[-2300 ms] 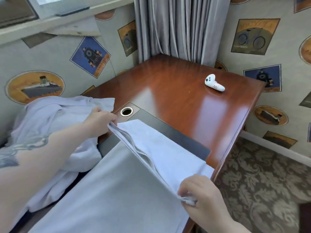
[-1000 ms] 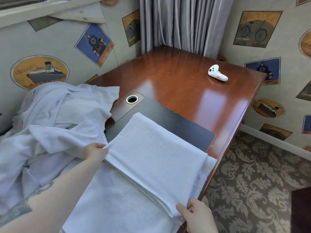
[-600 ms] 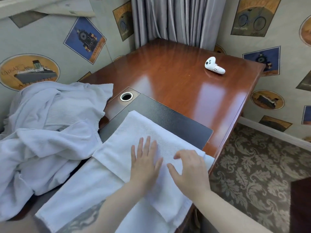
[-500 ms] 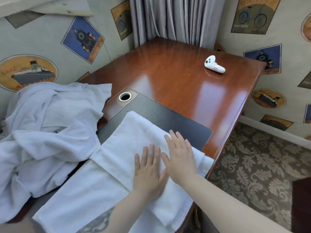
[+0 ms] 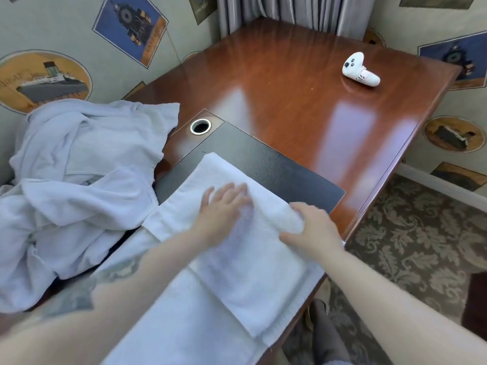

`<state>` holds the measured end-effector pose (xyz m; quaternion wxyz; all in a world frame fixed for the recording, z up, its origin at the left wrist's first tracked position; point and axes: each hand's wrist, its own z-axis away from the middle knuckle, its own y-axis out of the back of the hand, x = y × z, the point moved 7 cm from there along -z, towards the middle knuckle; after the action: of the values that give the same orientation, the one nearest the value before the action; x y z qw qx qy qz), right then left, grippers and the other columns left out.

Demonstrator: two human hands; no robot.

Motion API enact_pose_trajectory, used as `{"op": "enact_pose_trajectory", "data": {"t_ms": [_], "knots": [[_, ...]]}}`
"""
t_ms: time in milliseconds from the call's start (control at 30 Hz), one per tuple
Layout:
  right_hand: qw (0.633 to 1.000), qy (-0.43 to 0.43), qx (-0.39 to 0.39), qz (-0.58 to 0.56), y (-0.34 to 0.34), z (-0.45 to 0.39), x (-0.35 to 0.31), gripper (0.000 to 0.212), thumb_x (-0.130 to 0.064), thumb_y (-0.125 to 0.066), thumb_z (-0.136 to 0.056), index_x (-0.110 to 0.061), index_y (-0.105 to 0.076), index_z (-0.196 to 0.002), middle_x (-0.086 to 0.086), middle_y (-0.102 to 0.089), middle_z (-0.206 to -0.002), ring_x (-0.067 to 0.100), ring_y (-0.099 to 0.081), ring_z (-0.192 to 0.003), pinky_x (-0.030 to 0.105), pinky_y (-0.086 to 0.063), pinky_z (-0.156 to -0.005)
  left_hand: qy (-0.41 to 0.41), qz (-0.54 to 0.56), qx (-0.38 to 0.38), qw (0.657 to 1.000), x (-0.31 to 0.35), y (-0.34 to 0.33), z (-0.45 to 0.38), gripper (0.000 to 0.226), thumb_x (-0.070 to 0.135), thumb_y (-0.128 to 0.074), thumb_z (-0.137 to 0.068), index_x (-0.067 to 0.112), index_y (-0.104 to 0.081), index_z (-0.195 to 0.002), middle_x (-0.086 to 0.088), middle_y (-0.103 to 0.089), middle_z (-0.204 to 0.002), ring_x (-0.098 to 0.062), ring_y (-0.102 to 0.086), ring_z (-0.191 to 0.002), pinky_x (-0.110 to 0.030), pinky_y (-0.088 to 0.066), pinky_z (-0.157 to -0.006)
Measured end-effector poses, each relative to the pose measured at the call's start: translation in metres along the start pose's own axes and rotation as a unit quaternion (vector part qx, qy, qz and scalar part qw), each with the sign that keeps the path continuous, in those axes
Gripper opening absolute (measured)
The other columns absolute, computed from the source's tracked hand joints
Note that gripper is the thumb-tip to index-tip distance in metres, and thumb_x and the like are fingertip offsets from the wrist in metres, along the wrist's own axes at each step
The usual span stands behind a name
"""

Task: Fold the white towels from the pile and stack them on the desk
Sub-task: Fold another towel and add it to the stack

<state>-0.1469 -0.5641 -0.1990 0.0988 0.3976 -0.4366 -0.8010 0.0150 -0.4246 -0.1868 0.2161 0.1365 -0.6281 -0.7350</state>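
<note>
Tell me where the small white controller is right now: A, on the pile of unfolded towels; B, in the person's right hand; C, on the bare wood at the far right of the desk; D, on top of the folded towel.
C: the white controller lies alone on the polished wood of the desk, far from the folded towel.

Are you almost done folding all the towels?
Not nearly. No finished stack shows on the desk. One white towel is partly folded: its far part is doubled over. The left hand presses flat on that fold, and the right hand curls round its right edge. Left to do: finish this towel, then fold the rumpled pile beside it.
</note>
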Motion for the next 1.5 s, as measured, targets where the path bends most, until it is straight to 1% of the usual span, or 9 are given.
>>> {"op": "enact_pose_trajectory", "data": {"t_ms": [167,300,433,633,800,933,1233,1400,1500], "knots": [[0.978,-0.107,-0.178,0.024,0.014,-0.019,0.013,0.041,-0.041,-0.086,-0.062,-0.022,-0.055,-0.08,-0.009,-0.057,-0.081,0.015,-0.056,-0.079,0.028,-0.038,-0.058,-0.116,-0.172,-0.133,0.969,-0.023,0.035,-0.076,0.085,0.002,-0.054,-0.089,0.034,-0.009,-0.154,0.014,-0.013,-0.16,-0.01,-0.003,-0.149,-0.044,0.003,-0.118],[0.99,-0.113,-0.075,-0.029,0.038,-0.027,0.011,0.039,-0.028,-0.082,-0.062,-0.019,-0.044,-0.06,-0.007,-0.048,-0.06,0.014,-0.045,-0.054,0.027,-0.026,-0.047,-0.142,-0.285,-0.209,0.925,-0.003,0.034,-0.109,0.073,0.002,-0.051,-0.086,0.029,-0.024,-0.148,-0.002,-0.048,-0.139,-0.015,-0.032,-0.141,-0.044,0.0,-0.119],[0.993,-0.055,0.099,0.031,0.082,-0.029,0.007,0.023,-0.036,-0.071,-0.071,-0.024,-0.052,-0.073,-0.008,-0.053,-0.076,0.019,-0.054,-0.073,0.027,-0.029,-0.051,-0.109,-0.31,-0.138,0.934,0.001,0.057,-0.136,0.051,0.008,-0.052,-0.089,0.027,-0.043,-0.135,0.002,-0.051,-0.13,-0.015,-0.043,-0.129,-0.038,-0.009,-0.119],[0.987,0.039,0.153,0.012,0.1,0.005,0.003,0.017,-0.02,-0.065,-0.074,-0.025,-0.055,-0.087,-0.01,-0.048,-0.086,0.015,-0.047,-0.087,0.032,-0.035,-0.059,-0.118,-0.234,0.031,0.965,0.013,0.108,-0.122,0.045,0.002,-0.049,-0.084,0.023,-0.053,-0.123,0.001,-0.051,-0.118,-0.021,-0.045,-0.116,-0.028,-0.03,-0.101],[0.989,0.087,0.103,-0.059,0.073,0.081,-0.01,0.036,-0.007,-0.065,-0.065,-0.034,-0.058,-0.088,-0.015,-0.05,-0.077,0.005,-0.05,-0.077,0.027,-0.044,-0.059,-0.148,-0.102,0.125,0.976,-0.008,0.123,-0.017,0.04,-0.005,-0.054,-0.069,0.013,-0.065,-0.104,-0.004,-0.06,-0.098,-0.028,-0.055,-0.098,-0.042,-0.048,-0.073],[0.986,0.157,0.034,-0.04,0.034,0.13,-0.047,0.039,-0.011,-0.056,-0.06,-0.037,-0.054,-0.088,-0.019,-0.047,-0.073,-0.001,-0.046,-0.077,0.016,-0.032,-0.06,-0.157,-0.084,0.147,0.973,-0.027,0.112,0.065,0.04,-0.014,-0.067,-0.045,0.008,-0.066,-0.078,-0.006,-0.059,-0.073,-0.03,-0.059,-0.066,-0.031,-0.048,-0.053],[0.933,0.301,-0.183,0.081,-0.054,0.201,-0.123,0.042,-0.021,-0.054,-0.07,-0.029,-0.039,-0.108,-0.015,-0.044,-0.092,0.012,-0.046,-0.085,0.029,-0.039,-0.07,-0.099,-0.152,0.168,0.969,-0.072,0.093,0.166,0.052,-0.015,-0.056,-0.034,0.015,-0.054,-0.076,0.0,-0.051,-0.068,-0.024,-0.053,-0.061,-0.034,-0.044,-0.059],[0.884,0.314,-0.261,0.225,-0.103,0.215,-0.132,0.05,-0.005,-0.061,-0.08,-0.019,-0.034,-0.121,0.001,-0.047,-0.115,0.026,-0.044,-0.087,0.031,-0.032,-0.058,-0.054,-0.199,0.094,0.974,-0.085,0.042,0.206,0.053,-0.011,-0.058,-0.027,0.016,-0.06,-0.072,0.003,-0.049,-0.067,-0.021,-0.051,-0.058,-0.028,-0.046,-0.054],[0.84,0.331,-0.322,0.285,-0.123,0.224,-0.128,0.058,-0.007,-0.065,-0.083,-0.014,-0.032,-0.13,0.007,-0.047,-0.12,0.03,-0.047,-0.09,0.032,-0.026,-0.057,0.026,-0.199,0.002,0.98,-0.092,0.01,0.214,0.06,-0.004,-0.069,-0.042,0.02,-0.061,-0.096,0.004,-0.053,-0.085,-0.019,-0.055,-0.077,-0.028,-0.044,-0.073]]}}
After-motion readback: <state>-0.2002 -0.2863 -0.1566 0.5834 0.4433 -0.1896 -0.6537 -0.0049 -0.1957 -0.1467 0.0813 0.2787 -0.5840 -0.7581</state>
